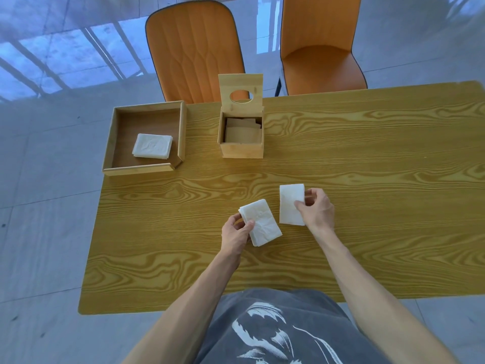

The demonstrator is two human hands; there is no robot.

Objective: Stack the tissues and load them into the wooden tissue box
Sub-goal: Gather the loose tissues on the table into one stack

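My left hand [237,233] pinches the near-left corner of a small stack of folded white tissues [262,223] just above the table. To its right, my right hand [316,208] grips a second folded white tissue [290,203] by its right edge. The two lots are apart, side by side. Farther back, the wooden tissue box [241,149] stands with its lid [241,88] raised upright, the oval slot showing. Folded tissues lie inside the box, shaded. At the back left, another white tissue stack [152,145] rests in a shallow wooden tray [139,169].
The wood-grain table [367,179] spans the view; its left edge runs just beyond the tray. Two orange chairs [194,48] stand behind the far edge. Grey tiled floor lies to the left.
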